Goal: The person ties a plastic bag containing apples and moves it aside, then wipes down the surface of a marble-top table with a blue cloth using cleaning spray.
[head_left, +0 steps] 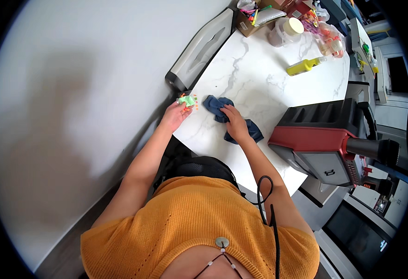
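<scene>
My left hand (175, 114) holds a small green and orange toy (187, 100) at the near left corner of the white marble table (259, 83). My right hand (234, 122) presses down on a crumpled dark blue cloth (215, 104) that lies on the table just right of the toy. Part of the cloth shows beyond my wrist toward the table's front edge.
A red and black appliance (327, 139) stands at the right end of the table. A yellow bottle (304, 66) lies further back. Jars (287, 29), a cardboard box (253, 18) of colourful items and a grey tray (199, 51) sit at the far edge.
</scene>
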Available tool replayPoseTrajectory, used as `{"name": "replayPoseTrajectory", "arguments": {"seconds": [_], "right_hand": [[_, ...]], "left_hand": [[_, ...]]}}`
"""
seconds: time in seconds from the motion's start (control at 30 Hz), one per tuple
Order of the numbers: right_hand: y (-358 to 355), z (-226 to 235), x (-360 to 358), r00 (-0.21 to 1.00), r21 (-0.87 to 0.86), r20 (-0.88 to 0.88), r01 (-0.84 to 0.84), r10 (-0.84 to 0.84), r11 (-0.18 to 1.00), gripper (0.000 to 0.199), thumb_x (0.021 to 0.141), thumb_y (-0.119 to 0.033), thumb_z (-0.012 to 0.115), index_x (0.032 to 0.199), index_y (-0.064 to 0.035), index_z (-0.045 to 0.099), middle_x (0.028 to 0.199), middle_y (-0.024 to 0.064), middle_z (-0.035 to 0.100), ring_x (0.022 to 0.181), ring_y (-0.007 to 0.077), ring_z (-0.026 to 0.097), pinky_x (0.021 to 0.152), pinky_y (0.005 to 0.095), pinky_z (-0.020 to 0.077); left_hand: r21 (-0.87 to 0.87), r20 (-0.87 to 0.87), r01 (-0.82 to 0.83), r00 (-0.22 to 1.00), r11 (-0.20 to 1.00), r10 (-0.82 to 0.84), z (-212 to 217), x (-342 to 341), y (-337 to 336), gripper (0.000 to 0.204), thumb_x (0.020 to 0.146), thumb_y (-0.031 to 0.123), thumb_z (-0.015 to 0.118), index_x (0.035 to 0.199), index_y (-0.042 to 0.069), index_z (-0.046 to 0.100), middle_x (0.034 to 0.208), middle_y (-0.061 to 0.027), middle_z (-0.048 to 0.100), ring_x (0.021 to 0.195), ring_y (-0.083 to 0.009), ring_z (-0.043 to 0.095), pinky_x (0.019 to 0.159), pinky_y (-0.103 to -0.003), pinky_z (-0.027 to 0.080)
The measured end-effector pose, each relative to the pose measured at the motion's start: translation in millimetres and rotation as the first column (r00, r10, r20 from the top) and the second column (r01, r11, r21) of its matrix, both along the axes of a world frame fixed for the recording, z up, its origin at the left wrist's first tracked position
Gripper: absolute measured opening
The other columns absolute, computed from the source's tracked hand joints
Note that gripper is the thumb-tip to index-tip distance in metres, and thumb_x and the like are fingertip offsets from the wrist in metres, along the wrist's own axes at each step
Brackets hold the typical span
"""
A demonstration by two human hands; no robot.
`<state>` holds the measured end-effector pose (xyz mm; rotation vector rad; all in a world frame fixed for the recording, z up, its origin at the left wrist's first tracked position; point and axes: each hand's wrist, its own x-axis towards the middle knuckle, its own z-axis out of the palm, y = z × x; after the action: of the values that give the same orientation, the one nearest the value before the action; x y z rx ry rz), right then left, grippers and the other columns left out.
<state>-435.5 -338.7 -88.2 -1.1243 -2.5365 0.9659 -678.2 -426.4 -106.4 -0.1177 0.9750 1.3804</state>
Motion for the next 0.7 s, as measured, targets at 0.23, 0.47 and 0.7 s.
{"name": "replayPoseTrajectory", "arguments": {"seconds": [0.23,0.47,0.7], "right_hand": [[-11.8,9.2,22.7,0.997,-0.04,-0.026,-0.075,0.074,0.996,0.042,0.068,0.001,0.054,0.109,-0.0082,0.055,0.119,0.0125,0.051,0.114,0.0296,0.045,0.095,0.0362,0.0383],[8.6,28.9,2.6,0.977,-0.272,-0.206,-0.001,-0.057,0.962,0.029,0.078,-0.017,0.062,0.103,-0.0028,0.058,0.101,0.0129,0.06,0.093,0.0257,0.058,0.081,0.032,0.045],[14.5,35.6,-35.9,0.906,-0.688,-0.349,-0.072,-0.241,0.722,0.027,0.083,-0.016,0.059,0.106,-0.0024,0.056,0.09,0.0036,0.06,0.08,0.0095,0.055,0.071,0.0233,0.0449]], "left_hand": [[-0.001,-0.054,-0.034,0.998,0.999,0.034,9.2,20.8,-5.6,0.026,0.085,0.008,0.055,0.111,0.003,0.049,0.108,-0.0077,0.055,0.098,-0.0194,0.057,0.083,-0.03,0.047],[0.006,-0.079,-0.077,0.994,0.997,0.078,33.1,32.8,-14.0,0.025,0.086,0.012,0.056,0.109,0.004,0.051,0.106,-0.0061,0.057,0.096,-0.0162,0.057,0.082,-0.028,0.046],[-0.03,-0.235,-0.018,0.972,0.999,0.01,50.3,49.2,-19.0,0.018,0.083,0.012,0.061,0.098,0.003,0.057,0.09,-0.0056,0.06,0.08,-0.0123,0.059,0.065,-0.024,0.047]]}}
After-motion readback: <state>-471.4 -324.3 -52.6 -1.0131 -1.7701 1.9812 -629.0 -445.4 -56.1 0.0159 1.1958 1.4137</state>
